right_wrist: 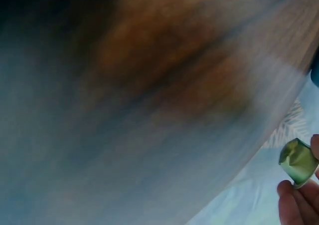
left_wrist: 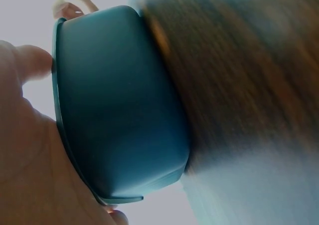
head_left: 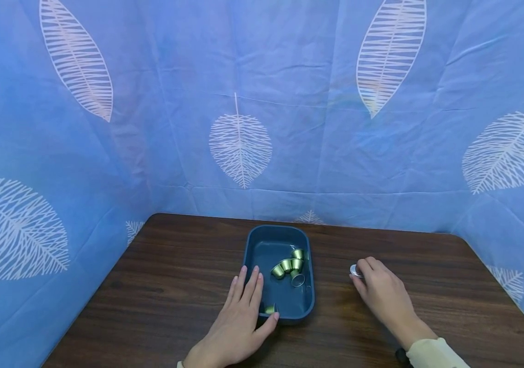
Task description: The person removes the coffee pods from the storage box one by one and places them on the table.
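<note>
A dark blue rectangular tray (head_left: 289, 301) stands on the table with several green metallic coffee capsules (head_left: 286, 265) clustered toward its right side. One more capsule (head_left: 269, 309) lies in its near-left corner, partly hidden by my left hand. My left hand (head_left: 239, 324) rests across the tray's near-left rim with its fingers extended; the left wrist view shows the palm against the rim of the tray (left_wrist: 114, 100). Right of the tray, my right hand (head_left: 386, 294) pinches a green coffee capsule (right_wrist: 298, 160), its silvery lid facing left in the head view. The capsule's body looks dented.
The dark wooden table (head_left: 174, 276) has a far edge close behind the tray. Blue cloth (head_left: 289, 153) with white leaf prints hangs behind it and along both sides.
</note>
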Tool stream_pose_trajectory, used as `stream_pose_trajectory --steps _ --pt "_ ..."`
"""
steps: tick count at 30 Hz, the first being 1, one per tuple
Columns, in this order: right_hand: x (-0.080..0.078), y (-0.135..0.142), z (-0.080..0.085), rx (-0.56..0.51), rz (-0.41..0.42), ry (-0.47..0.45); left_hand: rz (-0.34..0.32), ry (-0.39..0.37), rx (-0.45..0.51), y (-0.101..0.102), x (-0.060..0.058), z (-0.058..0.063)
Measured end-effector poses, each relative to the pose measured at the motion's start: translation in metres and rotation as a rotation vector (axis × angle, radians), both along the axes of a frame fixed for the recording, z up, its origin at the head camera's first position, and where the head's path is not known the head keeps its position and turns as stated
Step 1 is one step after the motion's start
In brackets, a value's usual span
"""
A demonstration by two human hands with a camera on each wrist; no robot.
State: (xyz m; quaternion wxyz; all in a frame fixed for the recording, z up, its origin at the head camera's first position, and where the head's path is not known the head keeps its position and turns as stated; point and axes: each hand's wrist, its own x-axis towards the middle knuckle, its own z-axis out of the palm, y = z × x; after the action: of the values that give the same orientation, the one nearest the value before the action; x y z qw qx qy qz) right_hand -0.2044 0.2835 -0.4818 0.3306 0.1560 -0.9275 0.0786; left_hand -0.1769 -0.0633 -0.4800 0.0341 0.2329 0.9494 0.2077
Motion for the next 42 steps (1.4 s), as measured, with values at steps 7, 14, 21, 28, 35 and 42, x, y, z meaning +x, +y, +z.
stream_pose_trajectory --steps 7,14,21,28,35,42 --pt "0.001 0.008 0.002 -0.034 -0.109 -0.199 0.003 -0.008 0.003 0.0 0.001 0.001" --pt "0.001 0.017 0.003 -0.083 -0.149 -0.306 -0.003 -0.009 0.009 0.0 0.001 0.001" --pt "-0.001 0.021 0.002 -0.096 -0.17 -0.313 -0.002 -0.012 0.005 0.0 0.001 0.001" --pt "-0.001 0.021 0.001 -0.098 -0.195 -0.314 -0.002 -0.011 0.006 0.0 0.0 0.001" --pt "-0.002 0.02 0.002 -0.09 -0.204 -0.338 0.002 -0.018 0.003 0.0 0.001 0.002" --pt "-0.002 0.018 0.006 -0.069 -0.218 -0.358 0.0 -0.01 0.006 0.0 0.002 0.004"
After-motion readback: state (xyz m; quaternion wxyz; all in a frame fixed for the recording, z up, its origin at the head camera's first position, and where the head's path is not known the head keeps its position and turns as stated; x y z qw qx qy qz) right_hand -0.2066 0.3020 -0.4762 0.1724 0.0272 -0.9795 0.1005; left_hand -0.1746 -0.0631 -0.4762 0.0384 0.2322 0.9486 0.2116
